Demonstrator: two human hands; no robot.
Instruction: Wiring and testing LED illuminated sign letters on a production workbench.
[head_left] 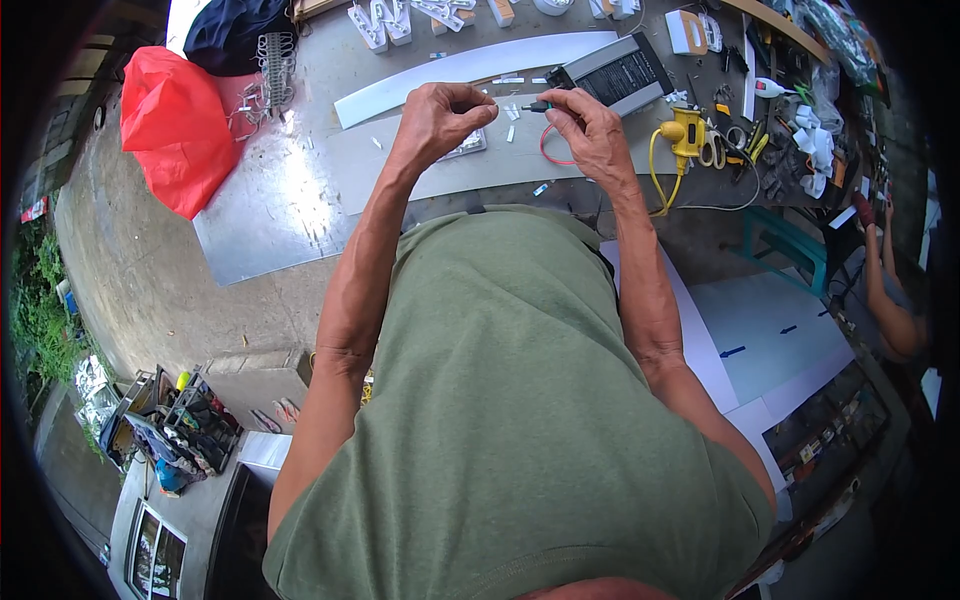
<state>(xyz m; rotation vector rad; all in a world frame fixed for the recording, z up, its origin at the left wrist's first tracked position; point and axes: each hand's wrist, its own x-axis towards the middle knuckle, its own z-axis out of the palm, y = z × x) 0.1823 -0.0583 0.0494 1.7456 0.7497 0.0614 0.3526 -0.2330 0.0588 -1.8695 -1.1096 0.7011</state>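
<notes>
A small dark plug-like piece (537, 106) is pinched between the thumb and fingers of the right hand (597, 132), above the table (320, 70). Its long axis is laid roughly crosswise, its free end directed toward the left hand (440, 122), from which it is parted by a small gap; the right hand is thus nearer. The left thumb and fingertips are drawn together; whether anything thin is held there cannot be told. A red wire (543, 150) is looped beside the right hand.
</notes>
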